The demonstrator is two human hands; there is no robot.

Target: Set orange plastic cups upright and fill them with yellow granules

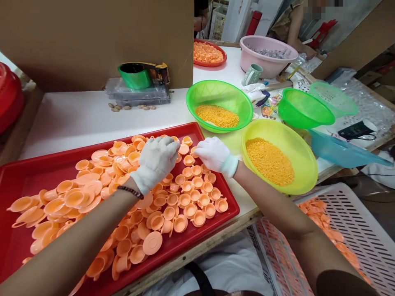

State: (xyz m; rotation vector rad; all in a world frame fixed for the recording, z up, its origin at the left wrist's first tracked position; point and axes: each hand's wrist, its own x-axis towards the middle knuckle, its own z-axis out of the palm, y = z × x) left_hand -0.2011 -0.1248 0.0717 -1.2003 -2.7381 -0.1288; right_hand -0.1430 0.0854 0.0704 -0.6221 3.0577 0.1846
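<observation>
A red tray (226, 193) carries a heap of small orange toy cups (199, 218) and saucers (152, 242). On its right side, several cups stand upright close together. My left hand (159, 160), in a white glove, is over the heap with its fingers curled down; whatever is under the fingertips is hidden. At the tray's far right corner, my right hand (212, 154), also gloved in white, pinches a small orange cup (194, 151) at its fingertips. The two hands are a short gap apart, with a few cups and a saucer between them.
Beside the tray are a green basin (191, 100) and a yellow basin (304, 168), both holding yellow pieces. A tape dispenser (135, 76) sits near a cardboard panel (98, 41). At lower right, a white crate (354, 218) holds orange parts. Another person's arm (294, 26) is at the back.
</observation>
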